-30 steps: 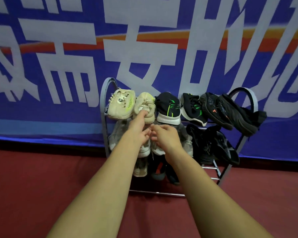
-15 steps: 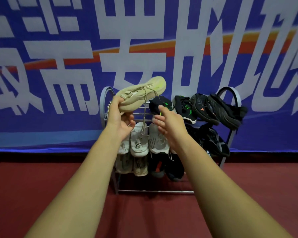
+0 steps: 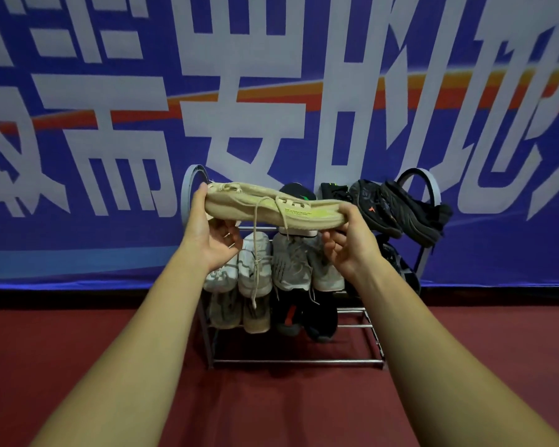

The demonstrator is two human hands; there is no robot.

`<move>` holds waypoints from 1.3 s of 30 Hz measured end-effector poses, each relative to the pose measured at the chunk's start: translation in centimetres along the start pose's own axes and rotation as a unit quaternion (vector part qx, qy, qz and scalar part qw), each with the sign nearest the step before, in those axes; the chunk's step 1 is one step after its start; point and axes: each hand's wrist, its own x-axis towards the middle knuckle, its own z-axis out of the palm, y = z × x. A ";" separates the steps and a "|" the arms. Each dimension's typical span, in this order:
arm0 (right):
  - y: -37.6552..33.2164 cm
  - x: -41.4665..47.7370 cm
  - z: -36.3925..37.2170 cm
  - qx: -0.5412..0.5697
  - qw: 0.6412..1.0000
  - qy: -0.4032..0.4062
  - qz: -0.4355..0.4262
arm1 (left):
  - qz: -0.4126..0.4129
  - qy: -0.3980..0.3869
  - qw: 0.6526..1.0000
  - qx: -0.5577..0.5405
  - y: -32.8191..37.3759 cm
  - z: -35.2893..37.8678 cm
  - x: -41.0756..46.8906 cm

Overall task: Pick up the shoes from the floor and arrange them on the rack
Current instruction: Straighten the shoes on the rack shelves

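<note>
A beige shoe with loose laces hangs sideways in the air in front of the top tier of the metal shoe rack. My left hand grips its left end, thumb on top. My right hand holds its right end. Its laces dangle down over the white shoes on the middle tier. Black shoes fill the right of the top tier. The second beige shoe is hidden behind the held one.
The rack stands on a dark red floor against a blue banner with large white characters. Beige and black shoes sit on the lower tier. The lowest bars at the rack's right hold nothing.
My left hand lifted the beige shoe off the top tier and turned it level. My right hand moved up and took hold of its other end.
</note>
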 end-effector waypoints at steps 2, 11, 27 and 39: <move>0.5 0.1 0.3 0.019 1.000 -0.010 -0.008 | 0.009 -0.022 1.000 -0.013 -0.2 0.1 0.2; 3.6 -0.3 4.2 0.114 0.990 -0.078 0.003 | 0.029 -0.013 0.981 0.193 -3.0 3.3 0.2; 4.6 1.1 4.3 -0.067 0.993 -0.083 0.046 | 0.054 0.025 0.988 0.141 -2.9 2.8 1.8; 5.7 1.5 5.2 0.008 0.992 -0.096 0.076 | 0.014 -0.024 0.995 0.096 -3.4 2.3 1.6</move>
